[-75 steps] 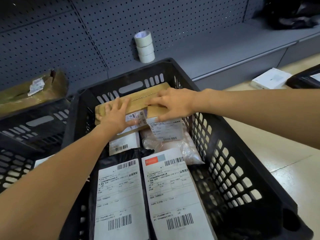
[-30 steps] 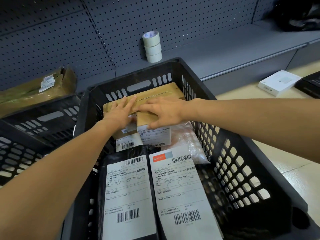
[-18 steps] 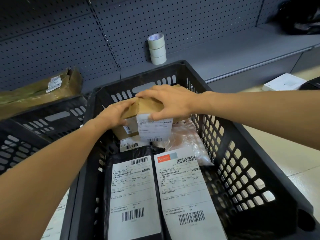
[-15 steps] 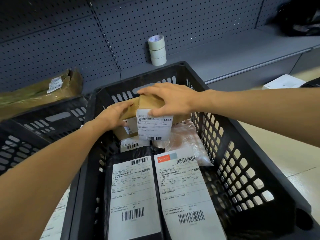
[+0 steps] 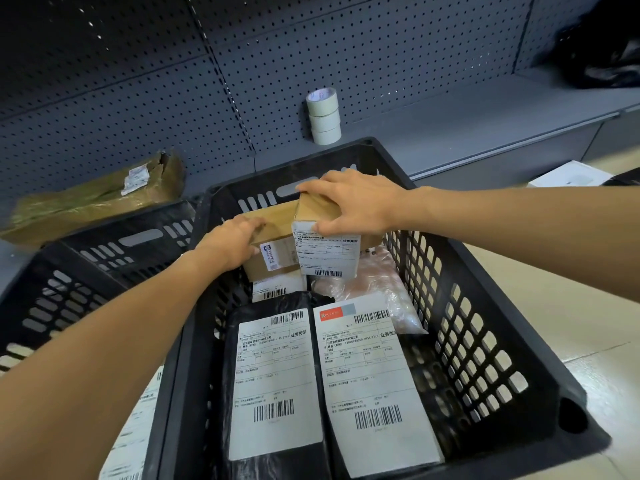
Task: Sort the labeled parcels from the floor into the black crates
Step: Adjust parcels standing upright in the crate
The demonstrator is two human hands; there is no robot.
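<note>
A black crate stands in front of me with several labeled parcels inside. My right hand grips a small cardboard box with a white label, held upright at the crate's far end. My left hand holds the left side of a larger brown cardboard box just behind and left of it. Two black bagged parcels with white labels lie flat in the near half. A clear plastic bag parcel lies under the boxes on the right.
A second black crate stands to the left. A brown wrapped parcel and a stack of tape rolls sit on the grey shelf. A white box lies on the floor at right.
The two cardboard boxes went from lying flat in the crate to being tipped up and lifted. My right hand now holds the small box upright, higher than before.
</note>
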